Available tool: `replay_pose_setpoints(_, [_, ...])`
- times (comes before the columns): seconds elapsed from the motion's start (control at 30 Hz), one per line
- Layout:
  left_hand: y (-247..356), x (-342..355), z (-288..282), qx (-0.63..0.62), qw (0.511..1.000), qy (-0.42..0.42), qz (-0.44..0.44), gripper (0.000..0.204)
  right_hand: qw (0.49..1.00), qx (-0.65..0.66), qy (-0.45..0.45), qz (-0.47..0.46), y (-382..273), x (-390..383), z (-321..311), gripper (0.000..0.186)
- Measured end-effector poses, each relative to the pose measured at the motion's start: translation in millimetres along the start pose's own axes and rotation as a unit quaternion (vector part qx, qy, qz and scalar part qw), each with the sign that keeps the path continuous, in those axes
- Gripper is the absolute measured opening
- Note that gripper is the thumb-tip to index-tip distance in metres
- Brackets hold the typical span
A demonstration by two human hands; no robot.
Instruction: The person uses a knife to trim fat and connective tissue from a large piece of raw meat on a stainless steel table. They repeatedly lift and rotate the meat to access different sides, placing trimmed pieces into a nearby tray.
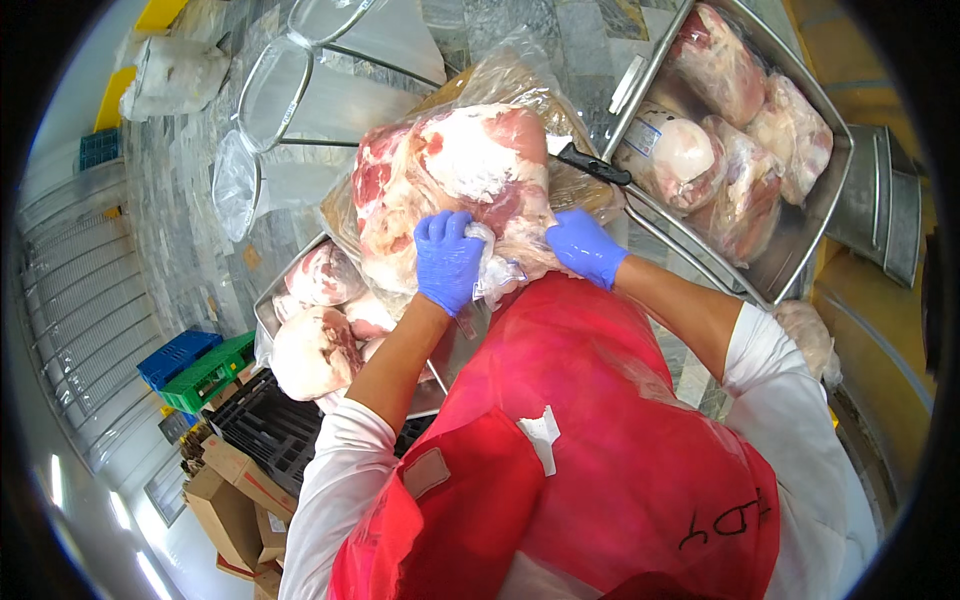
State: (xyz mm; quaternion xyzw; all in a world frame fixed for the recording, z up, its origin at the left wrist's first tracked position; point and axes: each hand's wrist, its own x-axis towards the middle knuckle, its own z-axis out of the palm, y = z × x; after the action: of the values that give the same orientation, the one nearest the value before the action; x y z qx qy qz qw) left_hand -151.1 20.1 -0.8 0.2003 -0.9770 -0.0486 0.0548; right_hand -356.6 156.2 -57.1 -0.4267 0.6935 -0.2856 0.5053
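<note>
A large slab of raw meat (450, 165), red with thick white fat, lies in front of me, with clear plastic about its near edge. My left hand (447, 262), in a blue glove, is closed on the crumpled clear plastic bag (492, 275) at that edge. At the slab's near right corner my gloved right hand (588, 248) is closed too, seemingly on the same plastic; its fingertips are partly hidden. A black-handled knife (595, 165) rests just beyond my right hand, its blade mostly out of sight.
On the right, a metal tub (845, 165) holds several bagged meat pieces. A second metal tub (262, 310) with meat (318, 350) stands at left. Farther out are hoops with clear bags (275, 95), green crates (208, 370), a black pallet (270, 425) and cardboard boxes (225, 510).
</note>
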Motion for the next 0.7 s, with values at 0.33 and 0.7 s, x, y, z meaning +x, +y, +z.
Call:
replay_pose_setpoints(0.33, [3.4, 4.4, -6.7, 0.001, 1.0, -0.021, -0.002, 0.02, 0.983, -0.006, 0.097, 0.153, 89.2, 39.4, 44.8, 0.032])
replay_pose_setpoints(0.7, [-0.1, -0.3, 3.4, 0.002, 1.0, 0.008, -0.019, 0.018, 0.872, 0.469, 0.073, 0.122, 40.3, -3.1, -15.4, 0.034])
